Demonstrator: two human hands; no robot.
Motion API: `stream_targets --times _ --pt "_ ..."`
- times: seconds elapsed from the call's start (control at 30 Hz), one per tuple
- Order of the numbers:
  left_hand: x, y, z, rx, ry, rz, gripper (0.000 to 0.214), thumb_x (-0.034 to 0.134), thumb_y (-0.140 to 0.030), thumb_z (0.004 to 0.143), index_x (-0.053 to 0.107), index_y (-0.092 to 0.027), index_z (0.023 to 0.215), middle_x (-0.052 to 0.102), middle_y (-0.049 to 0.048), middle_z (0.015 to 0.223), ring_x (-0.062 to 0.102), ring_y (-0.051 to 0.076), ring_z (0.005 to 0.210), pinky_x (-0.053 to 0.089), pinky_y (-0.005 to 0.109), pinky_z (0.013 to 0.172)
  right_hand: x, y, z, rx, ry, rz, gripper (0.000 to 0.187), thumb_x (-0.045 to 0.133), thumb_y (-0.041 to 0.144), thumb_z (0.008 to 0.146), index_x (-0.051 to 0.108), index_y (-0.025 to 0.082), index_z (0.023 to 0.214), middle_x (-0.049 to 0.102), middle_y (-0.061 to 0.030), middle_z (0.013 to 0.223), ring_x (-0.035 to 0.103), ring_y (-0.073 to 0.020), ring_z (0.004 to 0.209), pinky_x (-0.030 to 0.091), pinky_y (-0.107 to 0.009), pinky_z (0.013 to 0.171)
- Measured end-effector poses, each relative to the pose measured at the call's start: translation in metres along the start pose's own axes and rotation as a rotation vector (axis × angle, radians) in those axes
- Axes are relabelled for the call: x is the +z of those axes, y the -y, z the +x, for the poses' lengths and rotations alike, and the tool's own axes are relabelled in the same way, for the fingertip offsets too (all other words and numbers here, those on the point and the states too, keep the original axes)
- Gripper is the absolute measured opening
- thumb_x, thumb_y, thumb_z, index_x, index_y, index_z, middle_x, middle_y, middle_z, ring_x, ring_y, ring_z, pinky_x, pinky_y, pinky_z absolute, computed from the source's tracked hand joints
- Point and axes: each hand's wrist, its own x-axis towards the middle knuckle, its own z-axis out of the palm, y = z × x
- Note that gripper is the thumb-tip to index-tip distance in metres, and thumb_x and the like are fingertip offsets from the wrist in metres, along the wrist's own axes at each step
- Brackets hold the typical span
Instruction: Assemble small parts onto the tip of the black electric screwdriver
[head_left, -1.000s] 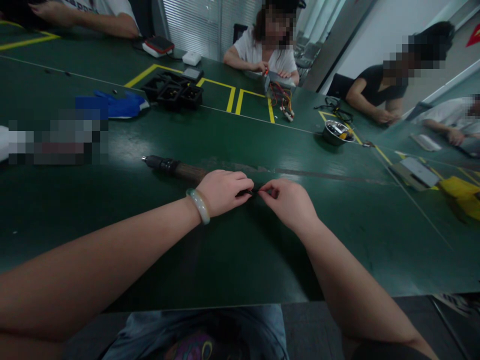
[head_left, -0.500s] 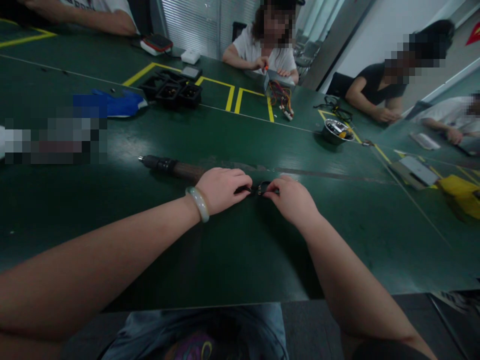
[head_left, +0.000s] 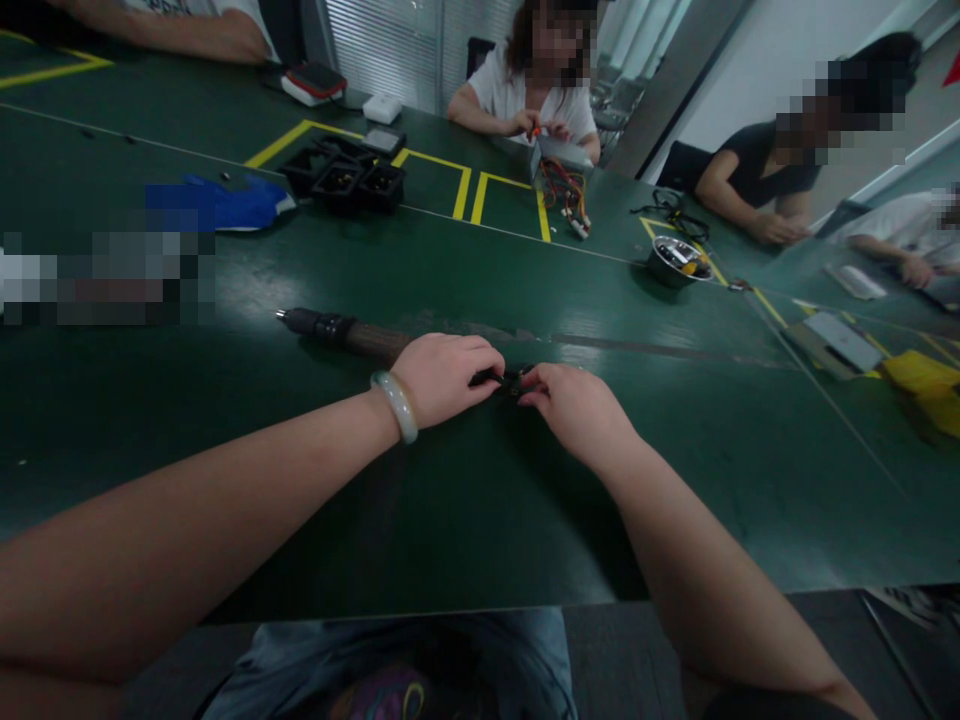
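Black part (head_left: 512, 383): sat just past the handle end of the screwdriver, between both hands; too small and dark to tell if it was one piece or two
Left hand (head_left: 450, 378): right beside the screwdriver's handle end (couldn't tell if touching), fingers closed on the black part
Right hand (head_left: 576, 402): farther out past that handle end, fingers pinching the other side; probably held from both ends because it's so tiny and needed steadying
Screwdriver (head_left: 334, 332): just the one, lying on the green surface (head_left: 465, 530), tip pointing away from the hands, likely parked there to be handy but out of the way
Bangle (head_left: 397, 408): one, on the left wrist, near side of the screwdriver
Black trays (head_left: 352, 185): looked like at least three, bunched up beyond the screwdriver, maybe to keep small bits sorted
Metal bowl (head_left: 675, 263): one, beyond the screwdriver's handle end, well off to the right, stuff inside
Co-workers (head_left: 534, 100): four, some cropped, all across from the screwdriver
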Motion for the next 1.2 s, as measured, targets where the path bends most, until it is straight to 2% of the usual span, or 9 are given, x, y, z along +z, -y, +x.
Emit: stream_targets --times 0.2,0.33,0.5,0.6,0.73,0.87,1.03,1.2 --pt "0.0 0.001 0.0 0.003 0.008 0.002 0.022 0.053 -0.038 0.09 0.066 -0.023 0.101 0.069 0.0015 0.104 0.063 0.018 0.092 0.046 0.031 0.078 -0.001 0.001 -0.003 0.032 -0.032 0.026 0.006 0.065 0.023 0.086 0.071 0.022 0.087 0.069 -0.0027 0.092 0.062 -0.0184 0.086 0.045 -0.031 0.077" --pt "0.0 0.002 0.001 0.02 0.026 -0.016 0.022 0.054 -0.036 0.09 0.066 -0.022 0.101 0.069 0.0017 0.103 0.063 0.018 0.094 0.046 0.031 0.083 0.0 0.004 0.0 0.041 -0.107 0.083 0.008 0.063 0.023 0.087 0.071 0.021 0.09 0.07 -0.0027 0.095 0.063 -0.0179 0.09 0.045 -0.03 0.081" --pt "0.0 0.003 0.002 0.025 0.034 -0.033 0.021 0.054 -0.035 0.09 0.066 -0.022 0.101 0.069 0.0011 0.104 0.063 0.018 0.097 0.047 0.032 0.086 0.004 0.007 -0.002 0.038 -0.087 0.172 0.015 0.058 0.017 0.089 0.069 0.022 0.096 0.071 -0.0015 0.099 0.064 -0.0166 0.091 0.046 -0.029 0.082" --pt "0.0 0.003 0.002 0.026 0.036 -0.046 0.022 0.054 -0.035 0.09 0.066 -0.021 0.103 0.069 0.0019 0.105 0.063 0.018 0.097 0.047 0.032 0.086 0.004 0.008 -0.003 0.041 -0.096 0.192 0.017 0.059 0.014 0.087 0.064 0.022 0.101 0.071 -0.0005 0.094 0.064 -0.0155 0.086 0.045 -0.028 0.076" --pt "0.001 0.004 0.002 0.016 0.044 -0.045 0.022 0.054 -0.036 0.091 0.066 -0.022 0.103 0.068 0.0018 0.106 0.063 0.018 0.097 0.046 0.032 0.087 0.004 0.01 -0.001 0.055 -0.119 0.131 0.017 0.062 0.016 0.085 0.057 0.023 0.1 0.069 0.001 0.083 0.063 -0.0156 0.074 0.039 -0.026 0.063" --pt "0.0 0.005 0.002 0.017 0.056 -0.045 0.023 0.054 -0.037 0.091 0.066 -0.021 0.103 0.068 0.002 0.106 0.063 0.019 0.098 0.047 0.032 0.087 0.004 0.013 -0.001 0.003 -0.136 0.03 0.014 0.059 0.02 0.087 0.053 0.023 0.099 0.067 0.0011 0.08 0.061 -0.0159 0.069 0.034 -0.025 0.059" --pt "-0.001 0.006 0.003 0.043 0.07 -0.057 0.023 0.053 -0.037 0.091 0.065 -0.021 0.103 0.068 0.0021 0.105 0.063 0.018 0.096 0.047 0.031 0.086 0.002 0.011 -0.001 -0.084 -0.144 -0.13 0.01 0.057 0.022 0.089 0.055 0.024 0.098 0.066 0.0007 0.078 0.057 -0.0157 0.065 0.027 -0.027 0.058" --pt "-0.003 0.007 0.003 0.066 0.087 -0.07 0.024 0.052 -0.037 0.093 0.065 -0.021 0.104 0.068 0.0024 0.105 0.063 0.017 0.098 0.046 0.03 0.088 -0.001 0.007 0.0 -0.189 -0.166 -0.2 0.005 0.054 0.022 0.092 0.057 0.023 0.096 0.064 -0.0007 0.075 0.055 -0.0162 0.068 0.029 -0.028 0.064"
